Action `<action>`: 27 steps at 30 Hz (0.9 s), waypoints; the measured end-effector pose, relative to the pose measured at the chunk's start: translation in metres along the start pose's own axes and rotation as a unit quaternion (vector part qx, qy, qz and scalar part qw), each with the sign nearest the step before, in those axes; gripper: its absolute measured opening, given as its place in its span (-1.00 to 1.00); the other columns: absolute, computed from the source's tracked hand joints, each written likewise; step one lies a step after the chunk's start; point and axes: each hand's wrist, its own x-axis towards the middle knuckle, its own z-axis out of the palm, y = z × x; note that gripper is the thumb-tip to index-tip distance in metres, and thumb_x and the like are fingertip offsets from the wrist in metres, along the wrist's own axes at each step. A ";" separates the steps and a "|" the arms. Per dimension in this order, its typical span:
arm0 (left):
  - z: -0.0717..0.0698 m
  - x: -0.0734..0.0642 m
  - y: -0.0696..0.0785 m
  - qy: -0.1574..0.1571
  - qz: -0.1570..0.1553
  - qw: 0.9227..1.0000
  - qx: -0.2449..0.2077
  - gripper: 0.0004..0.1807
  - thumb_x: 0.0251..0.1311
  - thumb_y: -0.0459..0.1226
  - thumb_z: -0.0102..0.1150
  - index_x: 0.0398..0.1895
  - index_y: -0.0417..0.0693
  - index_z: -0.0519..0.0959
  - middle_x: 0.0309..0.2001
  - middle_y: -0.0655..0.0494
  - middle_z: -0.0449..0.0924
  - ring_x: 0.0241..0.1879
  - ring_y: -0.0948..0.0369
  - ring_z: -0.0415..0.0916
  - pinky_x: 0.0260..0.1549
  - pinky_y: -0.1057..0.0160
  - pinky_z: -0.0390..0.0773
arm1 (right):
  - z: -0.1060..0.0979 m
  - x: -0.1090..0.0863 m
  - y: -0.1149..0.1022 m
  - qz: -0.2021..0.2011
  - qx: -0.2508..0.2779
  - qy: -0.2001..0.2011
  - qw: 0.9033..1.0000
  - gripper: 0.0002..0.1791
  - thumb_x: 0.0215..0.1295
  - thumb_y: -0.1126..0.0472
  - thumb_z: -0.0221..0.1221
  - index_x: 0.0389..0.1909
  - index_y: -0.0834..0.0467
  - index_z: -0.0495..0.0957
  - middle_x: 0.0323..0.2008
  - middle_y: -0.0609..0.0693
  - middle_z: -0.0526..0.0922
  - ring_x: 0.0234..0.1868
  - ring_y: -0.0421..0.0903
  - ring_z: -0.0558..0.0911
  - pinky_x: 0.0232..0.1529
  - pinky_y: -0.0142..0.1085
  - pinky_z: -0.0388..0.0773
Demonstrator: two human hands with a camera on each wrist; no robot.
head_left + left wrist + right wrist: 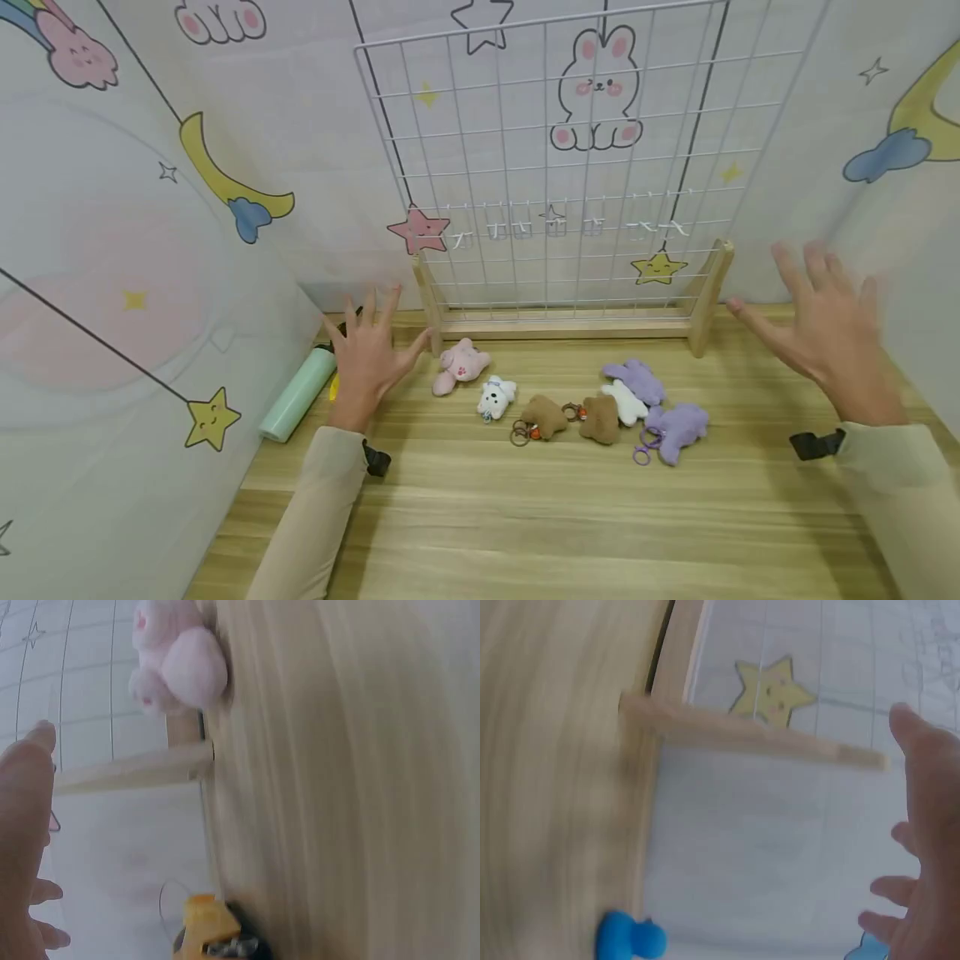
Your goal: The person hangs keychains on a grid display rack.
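Note:
My left hand (369, 354), fingers spread, hovers left of the wire grid rack (562, 325) and holds nothing. Near it lies a pink plush keychain (463, 362). My right hand (832, 333) is spread in the air right of the rack, blurred and holding nothing. Between the hands, plush keychains lie on the table: a white dog (496, 398), a brown plush (545, 417), another brown plush (600, 419), a white plush (625, 402) and two purple ones, a rear purple plush (637, 382) and a front purple plush (681, 429).
A row of small clear hooks (557, 227) hangs on the grid. A mint green cylinder (298, 396) lies by the left wall, with a yellow object (210, 926) close by. A blue object (626, 937) sits at the right. Printed cloth walls enclose the table (525, 533).

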 end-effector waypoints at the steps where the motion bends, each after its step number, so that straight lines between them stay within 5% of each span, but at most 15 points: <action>1: 0.003 0.000 0.004 0.011 0.007 1.000 -0.008 0.07 0.30 0.43 0.16 0.78 0.33 0.07 0.73 -0.20 0.12 0.67 -0.45 0.03 0.54 -0.66 -0.18 | 0.002 -0.004 -0.004 -0.014 0.014 0.006 1.000 0.08 0.46 -0.45 0.15 0.79 -0.04 -0.03 0.72 0.38 0.01 0.67 0.54 0.06 0.49 0.66 -0.14; 4: 0.013 0.002 0.017 0.035 0.025 0.998 -0.037 0.00 0.37 0.35 0.18 0.73 0.11 0.21 0.66 -0.22 0.28 0.60 -0.36 0.26 0.55 -0.49 0.22 | 0.013 -0.016 -0.020 -0.069 0.069 0.007 0.995 -0.09 0.49 -0.22 0.28 0.70 0.06 0.22 0.61 0.39 0.30 0.50 0.56 0.36 0.35 0.58 0.27; 7: 0.019 0.004 0.030 0.046 0.023 0.995 -0.084 -0.10 0.44 0.24 0.21 0.66 -0.05 0.29 0.53 -0.24 0.48 0.39 -0.29 0.56 0.30 -0.31 0.62 | 0.029 -0.029 -0.039 -0.120 0.125 -0.030 0.984 -0.24 0.48 -0.04 0.37 0.60 0.09 0.40 0.44 0.33 0.55 0.27 0.43 0.62 0.17 0.42 0.56; 11: 0.023 0.009 0.043 0.053 -0.005 0.988 -0.145 -0.24 0.51 0.05 0.27 0.58 -0.16 0.34 0.33 -0.27 0.65 0.08 -0.25 0.75 0.00 -0.22 0.79 | 0.049 -0.039 -0.060 -0.177 0.169 -0.092 0.965 -0.45 0.47 0.12 0.40 0.42 0.11 0.58 0.22 0.15 0.73 0.07 0.16 0.74 -0.04 0.05 0.76; 15: 0.028 0.013 0.049 0.059 -0.036 0.982 -0.176 -0.31 0.52 -0.09 0.31 0.54 -0.20 0.32 0.19 -0.34 0.72 -0.02 -0.25 0.80 -0.13 -0.17 0.83 | 0.061 -0.042 -0.075 -0.222 0.186 -0.131 0.948 -0.76 0.43 0.22 0.42 0.07 0.07 0.79 -0.07 -0.10 0.81 -0.14 -0.15 0.70 -0.22 -0.29 0.69; 19: 0.035 0.016 0.052 0.059 -0.050 0.977 -0.201 -0.37 0.55 -0.20 0.25 0.54 -0.23 0.31 0.15 -0.41 0.72 0.00 -0.25 0.81 -0.14 -0.13 0.84 | 0.060 -0.045 -0.085 -0.257 0.201 -0.190 0.926 -0.90 0.36 0.20 0.49 -0.25 -0.12 0.82 -0.31 -0.32 0.68 -0.30 -0.35 0.56 -0.33 -0.38 0.56; 23: 0.042 0.017 0.055 0.046 -0.070 0.973 -0.215 -0.49 0.59 -0.25 0.15 0.47 -0.23 0.34 0.10 -0.42 0.72 -0.01 -0.24 0.80 -0.15 -0.12 0.84 | 0.057 -0.055 -0.092 -0.294 0.178 -0.250 0.905 -0.90 0.28 -0.04 0.55 -0.30 -0.28 0.79 -0.28 -0.40 0.64 -0.21 -0.35 0.55 -0.18 -0.33 0.51; 27: 0.045 0.018 0.058 0.038 -0.093 0.971 -0.219 -0.58 0.60 -0.25 0.12 0.38 -0.24 0.38 0.06 -0.41 0.71 -0.03 -0.25 0.78 -0.15 -0.13 0.83 | 0.059 -0.063 -0.097 -0.308 0.140 -0.268 0.902 -0.79 0.20 -0.14 0.58 -0.22 -0.29 0.77 -0.22 -0.34 0.63 -0.17 -0.31 0.49 -0.13 -0.28 0.35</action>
